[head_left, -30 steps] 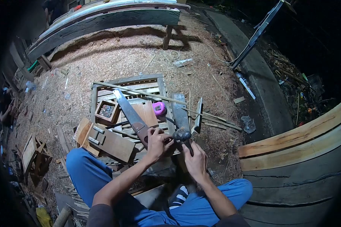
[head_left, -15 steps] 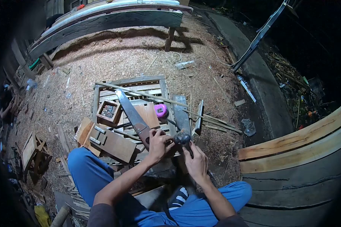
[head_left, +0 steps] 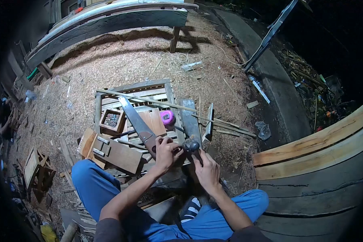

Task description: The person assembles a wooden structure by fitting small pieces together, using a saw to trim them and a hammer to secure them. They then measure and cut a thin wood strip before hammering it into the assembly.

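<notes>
My right hand (head_left: 208,171) is closed around the handle of a hammer (head_left: 190,145) with a dark, rounded head. Close to that head, on its left side, my left hand (head_left: 166,153) is curled with thumb and fingers pinched together; anything between them is too small to make out. A handsaw (head_left: 138,121) lies slanted just beyond my left hand, its brown handle partly behind the fingers. Near its blade are a pink tape measure (head_left: 167,117) and a small wooden box (head_left: 112,121) with little metal pieces inside.
Beneath these lies a slatted wooden frame (head_left: 133,86) on shaving-covered ground. Thin wooden sticks (head_left: 234,128) extend to the right. A brown board assembly (head_left: 121,155) lies by my left knee. A long bench (head_left: 109,27) stands at the back, wide planks (head_left: 310,155) at right.
The whole view has shifted slightly, so the ground items appear a little further left and up. Both hands keep nearly the same pose, with the hammer head still beside my left fingers.
</notes>
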The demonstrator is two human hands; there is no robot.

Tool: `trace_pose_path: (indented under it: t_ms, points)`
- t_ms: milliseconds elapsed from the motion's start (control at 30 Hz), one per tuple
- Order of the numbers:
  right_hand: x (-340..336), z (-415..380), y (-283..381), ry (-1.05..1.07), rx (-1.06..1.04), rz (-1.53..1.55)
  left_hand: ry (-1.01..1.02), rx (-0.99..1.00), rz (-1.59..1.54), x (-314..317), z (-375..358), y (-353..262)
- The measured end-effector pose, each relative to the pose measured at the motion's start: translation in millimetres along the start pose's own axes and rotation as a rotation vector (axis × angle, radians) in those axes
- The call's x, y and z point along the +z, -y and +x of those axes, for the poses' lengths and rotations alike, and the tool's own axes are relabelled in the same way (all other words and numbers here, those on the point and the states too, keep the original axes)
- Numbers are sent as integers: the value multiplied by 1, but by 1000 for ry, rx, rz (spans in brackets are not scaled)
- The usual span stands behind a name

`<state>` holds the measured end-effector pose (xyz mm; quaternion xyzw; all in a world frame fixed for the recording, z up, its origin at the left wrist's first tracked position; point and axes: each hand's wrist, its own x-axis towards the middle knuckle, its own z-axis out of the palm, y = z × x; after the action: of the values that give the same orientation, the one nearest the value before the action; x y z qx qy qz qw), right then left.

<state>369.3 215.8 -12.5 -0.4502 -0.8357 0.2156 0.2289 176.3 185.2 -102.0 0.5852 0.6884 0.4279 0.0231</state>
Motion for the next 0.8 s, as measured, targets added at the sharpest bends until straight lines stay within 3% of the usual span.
trace_pose_path:
  t_ms: [333, 367, 467, 700, 800]
  points:
    - [-14, 2, 12, -194, -90, 106, 27, -5, -16, -1, 1, -3]
    - [-9, 0, 12, -77, -43, 16, 24, 1, -14, -4, 2, -3]
    - [1, 4, 8, 10, -20, -47, 68, -4, 19, -8, 5, -2]
    - [-14, 7, 17, 22, -4, -77, 42, -17, 43, -8, 2, -6]
    - [-20, 9, 18, -147, -62, 48, 125, -39, -9, -1, -1, 2]
